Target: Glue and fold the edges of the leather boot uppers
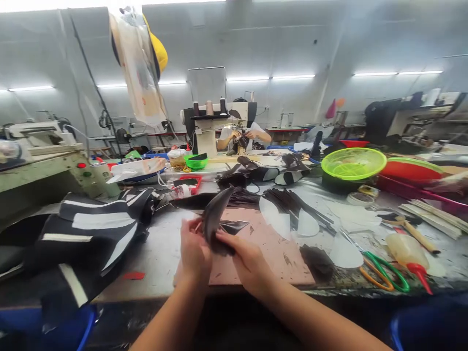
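Note:
Between my hands is a curved dark brown leather piece [215, 214], raised above a pinkish work board [270, 261]. My left hand [193, 243] grips its left side, with the fingers partly hidden behind it. On the lower right edge, my right hand [248, 258] pinches the piece between thumb and fingers. Another dark flat piece [236, 226] with a pointed end lies on the board just behind my right fingers. White rounded pieces [276, 217] and a bundle of dark strips [296, 204] rest at the board's far right.
Black pieces with white strips [104, 219] pile up at left. Scissors [387, 273] with green and orange handles, a glue bottle [407, 251] and a hammer [420, 236] lie at right. Beyond stand a yellow-green basket [353, 163] and a sewing machine [204, 131], where another person works.

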